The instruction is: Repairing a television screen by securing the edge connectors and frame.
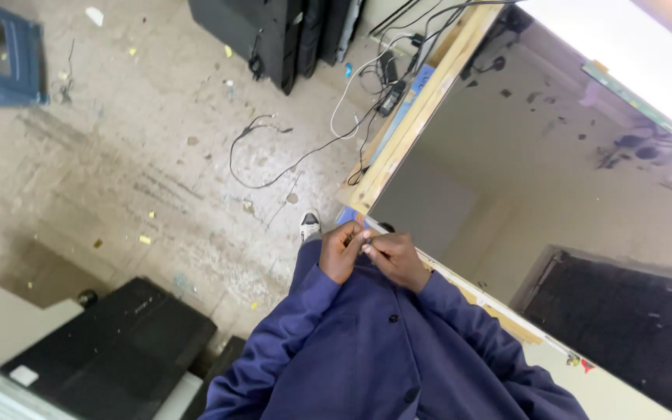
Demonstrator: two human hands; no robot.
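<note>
The hands point(371, 253) meet before the chest, at the table point(418, 117) edge. Cables point(274, 155) lie on the floor point(118, 155) left of it, with what may be cases point(118, 350) nearer

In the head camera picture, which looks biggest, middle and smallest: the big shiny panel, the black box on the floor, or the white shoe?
1. Shiny panel, by far the largest.
2. Black box, though it sits nearer the camera, which may enlarge it.
3. White shoe, smallest, only its tip showing, just past the left hand and right hand.
</note>
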